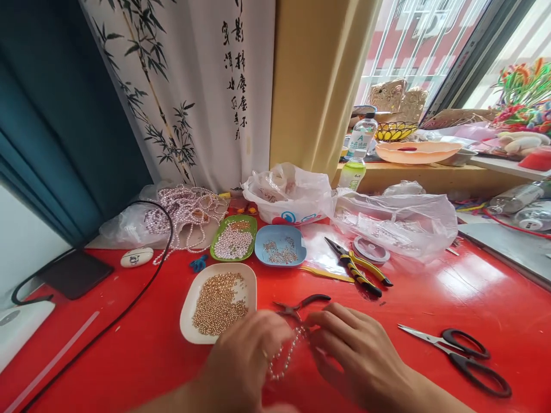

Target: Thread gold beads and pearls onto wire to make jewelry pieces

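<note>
A short strand of shiny round beads (279, 376) hangs in a U-shaped loop between my two hands, low over the red table. My right hand (355, 344) pinches its upper end between thumb and fingertips. My left hand (252, 350) is blurred, its fingers curled closed where the other side of the loop meets them; the exact grip is partly hidden. Just beyond the fingertips lie small dark-handled pliers (316, 299). A cream tray (186, 321) of gold beads stands directly behind my left hand.
Behind are a green tray (212, 252) with pink and gold beads and a blue tray (262, 232) with small pieces. Yellow-black pliers (357, 269) and a clear spool (371, 250) lie behind my right hand; scissors (460, 350) lie right. A black cable (142, 295) crosses the left.
</note>
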A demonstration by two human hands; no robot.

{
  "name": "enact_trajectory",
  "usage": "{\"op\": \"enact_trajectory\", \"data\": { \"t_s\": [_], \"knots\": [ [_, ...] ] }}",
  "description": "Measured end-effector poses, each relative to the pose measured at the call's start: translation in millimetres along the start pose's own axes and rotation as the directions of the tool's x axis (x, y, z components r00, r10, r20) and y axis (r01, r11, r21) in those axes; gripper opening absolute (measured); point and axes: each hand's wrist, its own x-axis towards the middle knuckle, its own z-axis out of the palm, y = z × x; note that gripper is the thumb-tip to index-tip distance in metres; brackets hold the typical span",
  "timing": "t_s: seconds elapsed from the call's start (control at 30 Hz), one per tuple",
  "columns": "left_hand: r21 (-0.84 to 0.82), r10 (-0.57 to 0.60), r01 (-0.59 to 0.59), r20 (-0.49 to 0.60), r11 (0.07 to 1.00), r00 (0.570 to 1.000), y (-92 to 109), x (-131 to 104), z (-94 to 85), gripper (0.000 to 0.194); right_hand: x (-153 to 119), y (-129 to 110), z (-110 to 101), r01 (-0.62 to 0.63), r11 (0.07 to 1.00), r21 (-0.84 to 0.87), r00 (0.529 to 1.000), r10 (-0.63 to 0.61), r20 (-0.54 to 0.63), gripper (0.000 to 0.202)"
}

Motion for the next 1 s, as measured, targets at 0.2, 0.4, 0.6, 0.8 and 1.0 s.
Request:
{"op": "enact_trajectory", "data": {
  "t_s": [0.2,0.4,0.6,0.8,1.0],
  "knots": [
    [0.343,0.122,-0.136,0.062,0.929,0.991,5,-28,7.7,0.016,-14,-11,16,0.088,0.994,-0.058,0.996,-0.088,0.004,0.019],
    [0.231,-0.007,-0.002,0.039,0.973,0.999,-3,-41,3.2,0.022,-17,-17,9,0.192,0.978,0.083,0.967,-0.203,0.154,0.036],
    [0.122,-0.014,0.016,-0.012,0.992,1.0,-16,-59,11.0,0.029,-22,-19,3,0.211,0.973,0.096,0.96,-0.225,0.168,0.029],
    [-0.283,-0.228,0.247,0.099,0.927,0.969,-16,-54,0.4,0.02,-22,-19,11,0.171,0.982,0.079,0.965,-0.183,0.185,0.023],
    [-0.442,-0.582,0.613,0.221,0.656,0.782,-7,-43,-4.0,0.011,-20,-22,3,0.105,0.984,0.147,0.984,-0.124,0.128,0.022]
  ]
}}
